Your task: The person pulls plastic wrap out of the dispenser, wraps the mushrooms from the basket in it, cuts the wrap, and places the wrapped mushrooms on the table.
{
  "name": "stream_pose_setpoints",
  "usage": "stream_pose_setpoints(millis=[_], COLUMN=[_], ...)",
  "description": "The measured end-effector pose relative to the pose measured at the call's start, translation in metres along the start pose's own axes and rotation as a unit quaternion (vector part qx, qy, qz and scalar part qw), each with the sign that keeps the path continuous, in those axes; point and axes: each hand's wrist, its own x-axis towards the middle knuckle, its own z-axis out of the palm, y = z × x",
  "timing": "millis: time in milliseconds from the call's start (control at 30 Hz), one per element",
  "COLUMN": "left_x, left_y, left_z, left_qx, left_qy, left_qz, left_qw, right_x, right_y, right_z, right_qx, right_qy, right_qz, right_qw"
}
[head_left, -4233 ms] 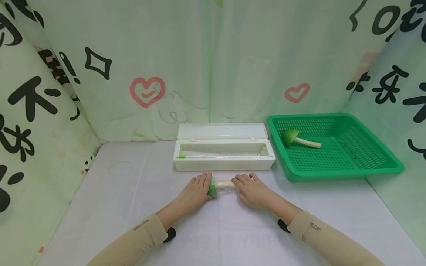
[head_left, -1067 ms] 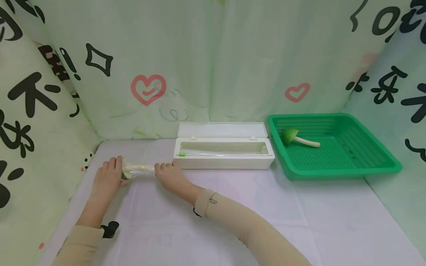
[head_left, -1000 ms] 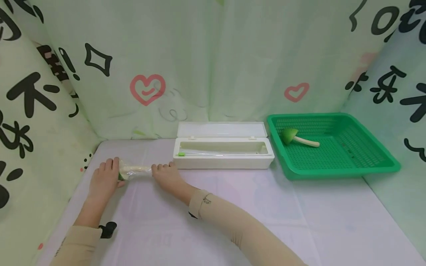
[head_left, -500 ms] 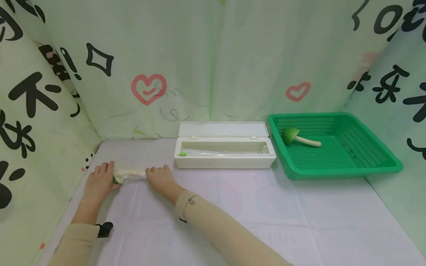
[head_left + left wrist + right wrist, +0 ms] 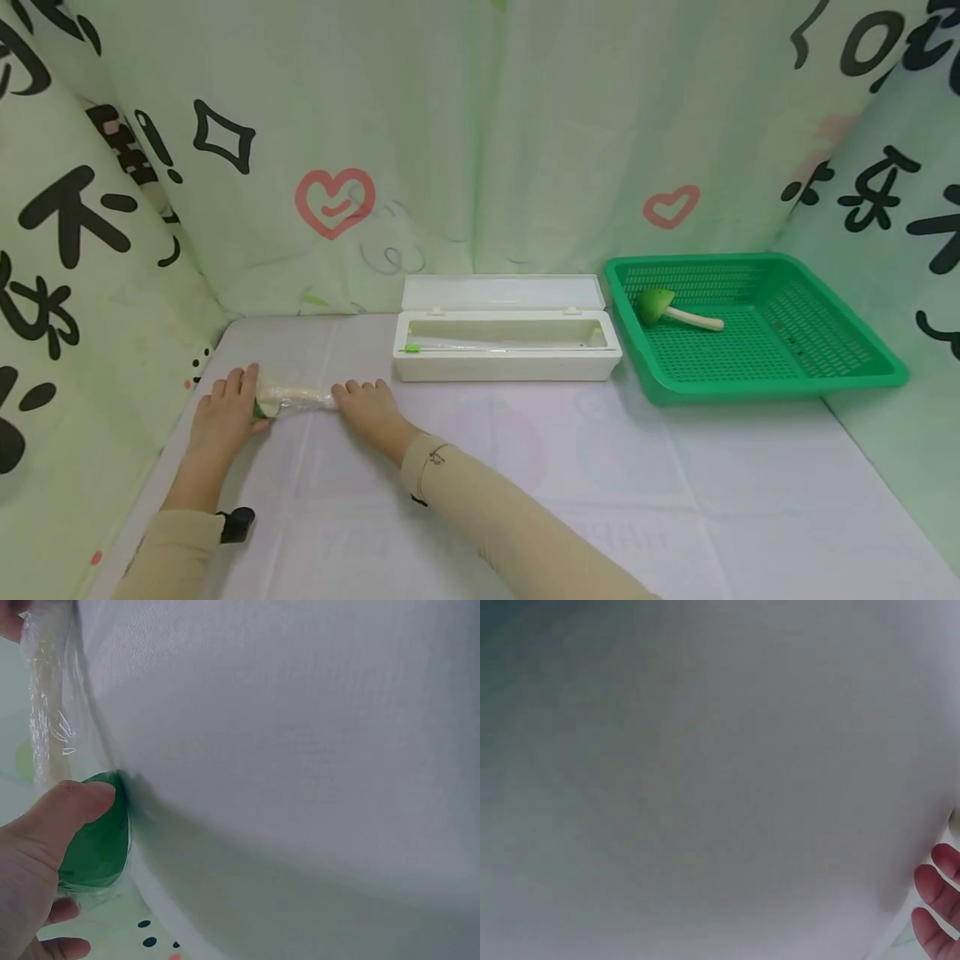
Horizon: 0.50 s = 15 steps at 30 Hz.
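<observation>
A mushroom with a green cap and pale stem, wrapped in clear plastic film [image 5: 294,398], lies sideways at the table's left. My left hand [image 5: 222,412] grips its cap end. In the left wrist view the thumb [image 5: 75,804] presses on the green cap [image 5: 101,840], and film runs along the stem [image 5: 49,712]. My right hand [image 5: 369,410] holds the stem's far end, its fingers curled over it. Three of its fingertips [image 5: 934,889] show spread at the right wrist view's edge; the thumb is hidden there.
A white cling film box [image 5: 506,369] with its lid raised and a green slider [image 5: 412,347] stands at the back middle. To its right is a green basket [image 5: 780,387] holding an unwrapped green-capped mushroom [image 5: 678,313]. Printed curtains [image 5: 555,150] enclose the table [image 5: 600,500].
Both hands have carried the wrapped mushroom from in front of the box to the table's left side and lowered it. In the last half second they barely move.
</observation>
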Motion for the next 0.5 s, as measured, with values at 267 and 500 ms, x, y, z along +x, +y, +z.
stream_pose_setpoints(millis=[267,500], left_x=[-0.003,-0.004], left_y=[0.003,0.006], left_z=[-0.005,-0.008], left_qx=[0.010,0.010], left_qy=[0.003,0.006], left_qz=[-0.007,-0.008], left_qw=[0.9999,0.9999], right_x=[-0.006,-0.019], right_y=[0.006,0.021], right_z=[-0.004,-0.014], right_qx=[-0.008,-0.019], right_qy=[0.003,0.035], right_qz=[-0.016,-0.046], right_qw=[1.000,0.998])
